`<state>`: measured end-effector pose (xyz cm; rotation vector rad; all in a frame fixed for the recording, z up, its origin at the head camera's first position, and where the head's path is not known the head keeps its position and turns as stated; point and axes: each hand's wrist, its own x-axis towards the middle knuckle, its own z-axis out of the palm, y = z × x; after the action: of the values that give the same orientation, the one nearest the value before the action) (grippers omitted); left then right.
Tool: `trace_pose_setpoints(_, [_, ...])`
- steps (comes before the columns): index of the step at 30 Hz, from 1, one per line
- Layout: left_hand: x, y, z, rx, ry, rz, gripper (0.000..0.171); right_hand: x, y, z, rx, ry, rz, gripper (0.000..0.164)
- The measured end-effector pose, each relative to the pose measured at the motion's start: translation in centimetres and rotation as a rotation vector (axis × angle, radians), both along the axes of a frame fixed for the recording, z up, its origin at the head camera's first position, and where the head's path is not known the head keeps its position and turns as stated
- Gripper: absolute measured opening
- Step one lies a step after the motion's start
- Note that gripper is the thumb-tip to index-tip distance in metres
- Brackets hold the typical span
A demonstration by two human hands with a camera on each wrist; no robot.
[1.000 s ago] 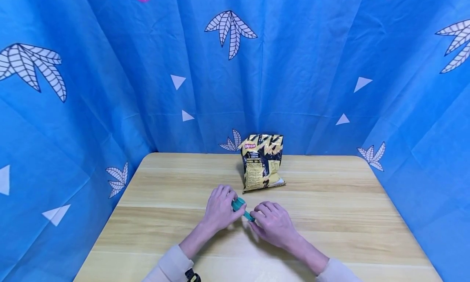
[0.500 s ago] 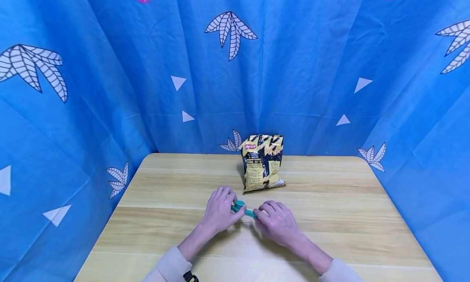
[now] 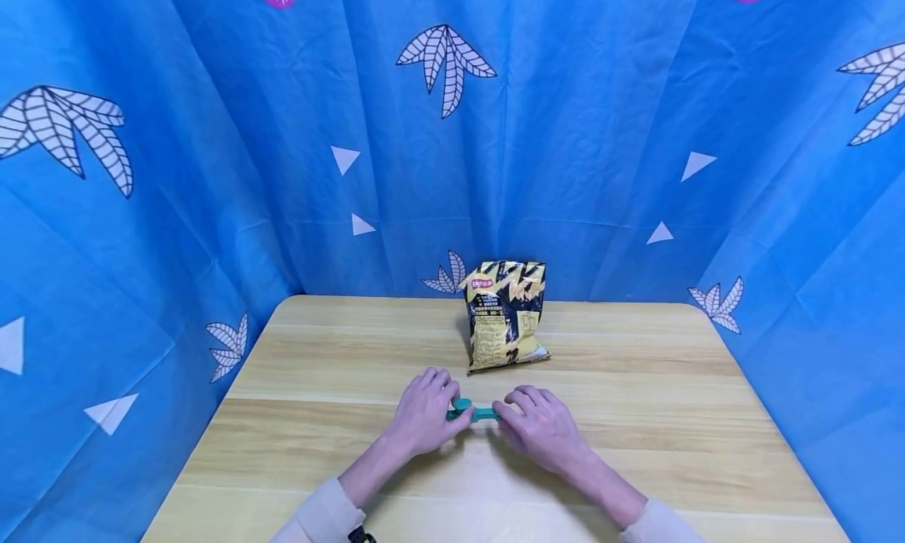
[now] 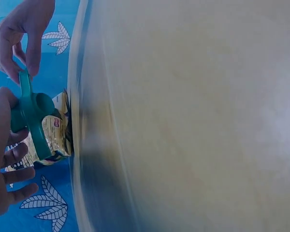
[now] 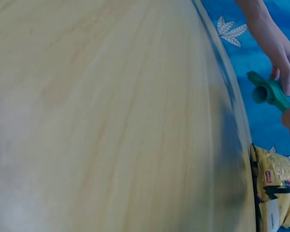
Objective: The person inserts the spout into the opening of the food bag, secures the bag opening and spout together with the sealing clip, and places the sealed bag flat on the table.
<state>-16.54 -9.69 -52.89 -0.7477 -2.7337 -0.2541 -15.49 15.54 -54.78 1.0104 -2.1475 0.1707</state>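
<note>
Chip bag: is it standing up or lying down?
Standing up: both wrist views show the chip bag rising above the table, bottom edge down.

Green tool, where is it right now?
In the head view, the green tool is low and just right of centre, held between the left hand and right hand, in front of the snack bag.

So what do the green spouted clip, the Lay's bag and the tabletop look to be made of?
Green spouted clip: probably rigid plastic, smooth and fairly matte, evenly coloured.
Lay's bag: likely plastic or foil-type film, glossy, with bright glints along its creases.
Tabletop: wood or wood-look laminate, satin; pale grain bands and a soft sheen leave open which.
</note>
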Motion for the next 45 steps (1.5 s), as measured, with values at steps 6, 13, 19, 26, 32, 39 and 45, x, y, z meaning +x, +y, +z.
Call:
trace_pose_setpoints(6, [0.2, 0.0, 0.0, -0.032, -0.028, -0.032, 0.037, -0.3, 0.5, -0.3, 0.016, 0.042, 0.004, 0.024])
trace_pose_setpoints(13, [0.4, -0.2, -0.5, -0.04, -0.027, -0.071, 0.042, -0.7, 1.0, -0.4, 0.029, 0.139, 0.059, 0.033])
trace_pose_setpoints(19, [0.3, -0.2, -0.7, -0.023, -0.028, -0.108, 0.048, -1.2, 1.6, -0.1, 0.048, 0.204, 0.105, 0.035])
trace_pose_setpoints(26, [0.1, -0.1, -0.8, -0.075, -0.05, -0.165, 0.054, -1.6, 2.3, 0.1, 0.089, 0.231, 0.136, 0.032])
trace_pose_setpoints(32, [0.1, -0.1, -1.0, -0.118, -0.031, -0.213, 0.045, -1.5, 2.6, 0.2, 0.116, 0.22, 0.125, 0.036])
trace_pose_setpoints(39, [0.2, 0.0, -1.1, -0.09, -0.025, -0.25, 0.039, -1.7, 2.8, -0.1, 0.106, 0.218, 0.138, 0.032])
trace_pose_setpoints(45, [0.2, 0.1, -1.1, -0.051, -0.041, -0.248, 0.038, -1.6, 3.1, -0.1, 0.103, 0.176, 0.148, 0.032])
